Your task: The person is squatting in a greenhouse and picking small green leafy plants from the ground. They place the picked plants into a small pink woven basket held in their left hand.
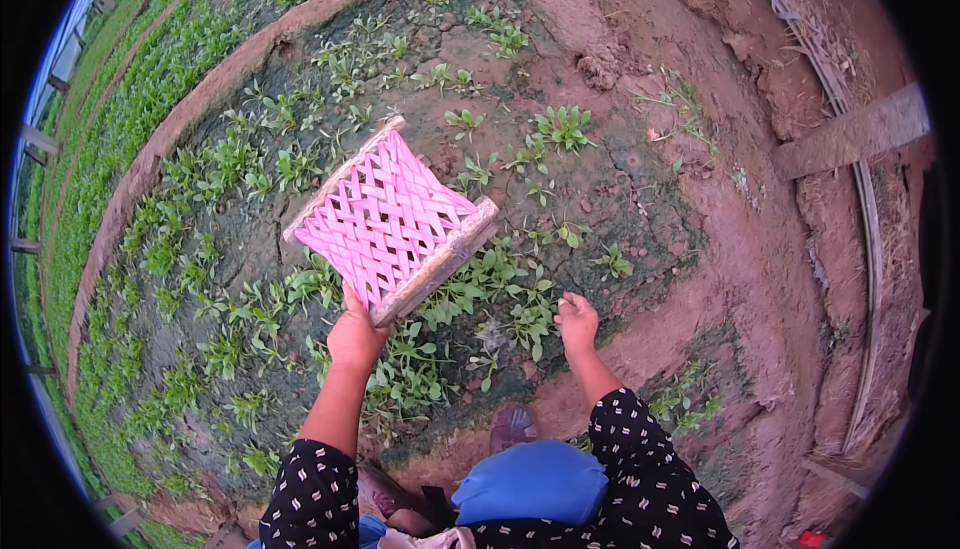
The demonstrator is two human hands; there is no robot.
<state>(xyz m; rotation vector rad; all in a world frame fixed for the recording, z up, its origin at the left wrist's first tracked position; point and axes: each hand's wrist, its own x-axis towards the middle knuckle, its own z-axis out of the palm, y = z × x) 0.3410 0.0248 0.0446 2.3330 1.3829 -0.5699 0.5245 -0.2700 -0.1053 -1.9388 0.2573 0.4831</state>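
My left hand (355, 335) grips the near corner of a small stool (390, 215), which has a seat of woven pink strips between two pale, rough side bars. The stool is tilted in the air above leafy green seedlings (409, 369). To the right, my right hand (577, 322) hangs over the soil beside the plants, its fingers curled; whether something small is between them cannot be told. Leafy plants (531, 313) grow just left of that hand.
A raised earth ridge (217, 69) curves round the planted bed, with denser green rows beyond it. At the right stand a concrete post (855, 133) and a long, narrow strip (870, 249) along a soil bank. My shoe (513, 427) is at the bed's near edge.
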